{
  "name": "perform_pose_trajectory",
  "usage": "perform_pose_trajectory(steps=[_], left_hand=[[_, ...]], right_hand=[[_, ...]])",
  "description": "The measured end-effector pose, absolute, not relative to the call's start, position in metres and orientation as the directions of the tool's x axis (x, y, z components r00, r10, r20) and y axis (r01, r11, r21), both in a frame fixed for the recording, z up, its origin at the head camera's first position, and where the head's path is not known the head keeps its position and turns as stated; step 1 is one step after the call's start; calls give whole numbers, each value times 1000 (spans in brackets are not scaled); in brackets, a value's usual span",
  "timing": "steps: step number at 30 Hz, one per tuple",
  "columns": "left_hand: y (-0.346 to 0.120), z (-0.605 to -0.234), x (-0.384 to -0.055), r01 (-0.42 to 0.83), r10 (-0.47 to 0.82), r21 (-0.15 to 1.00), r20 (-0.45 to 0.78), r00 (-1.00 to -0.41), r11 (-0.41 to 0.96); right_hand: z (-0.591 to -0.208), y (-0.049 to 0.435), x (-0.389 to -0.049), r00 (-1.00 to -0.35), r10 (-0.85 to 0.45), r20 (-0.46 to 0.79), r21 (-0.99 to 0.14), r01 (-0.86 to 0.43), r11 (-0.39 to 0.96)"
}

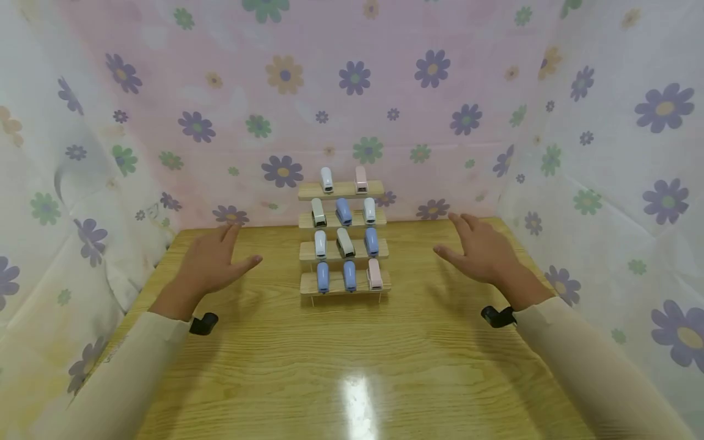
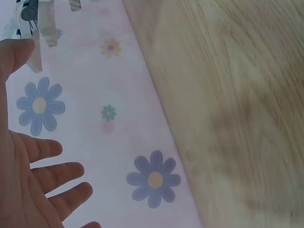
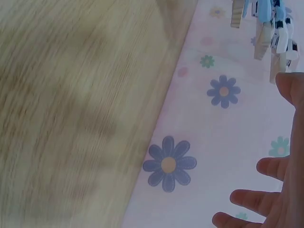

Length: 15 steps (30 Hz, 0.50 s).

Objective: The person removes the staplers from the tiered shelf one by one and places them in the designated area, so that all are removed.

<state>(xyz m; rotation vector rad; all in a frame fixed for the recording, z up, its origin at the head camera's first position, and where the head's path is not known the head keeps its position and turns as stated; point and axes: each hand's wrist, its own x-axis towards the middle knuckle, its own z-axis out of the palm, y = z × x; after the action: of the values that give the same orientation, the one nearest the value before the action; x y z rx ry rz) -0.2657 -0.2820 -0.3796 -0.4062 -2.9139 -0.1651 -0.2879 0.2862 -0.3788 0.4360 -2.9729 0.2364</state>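
Eleven small staplers [image 1: 349, 276] – blue, white, pink and beige, glossy as plastic, with rounded backs – sit in rows on the four steps of a pale wooden stand [image 1: 344, 191]; the stepping probably keeps each row visible above the one in front. To the left of the stand the left hand [image 1: 211, 260], and to its right the right hand [image 1: 484, 247], hover with fingers extended, holding nothing. Beneath the stand lies a grained worktop [image 1: 352, 342]; behind it hangs flower-print cloth [image 1: 385, 137].
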Motion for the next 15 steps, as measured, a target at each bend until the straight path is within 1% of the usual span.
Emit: perform_pose_trajectory(steps=[5,10,15], left_hand=[[-273,-388,-263,266,231,166,203,-952,950],[-265,-396,-260,269,215,278,211,-954,922],[-258,-402,-255,269,199,391,212,-957,880]], right_hand=[[-381,278,-281,-943,-278,181,-156,-307,939],[-385,270,-275,-938,-268,218,-196,-311,930],[-389,261,-270,-932,-269,242,-210,-321,924]])
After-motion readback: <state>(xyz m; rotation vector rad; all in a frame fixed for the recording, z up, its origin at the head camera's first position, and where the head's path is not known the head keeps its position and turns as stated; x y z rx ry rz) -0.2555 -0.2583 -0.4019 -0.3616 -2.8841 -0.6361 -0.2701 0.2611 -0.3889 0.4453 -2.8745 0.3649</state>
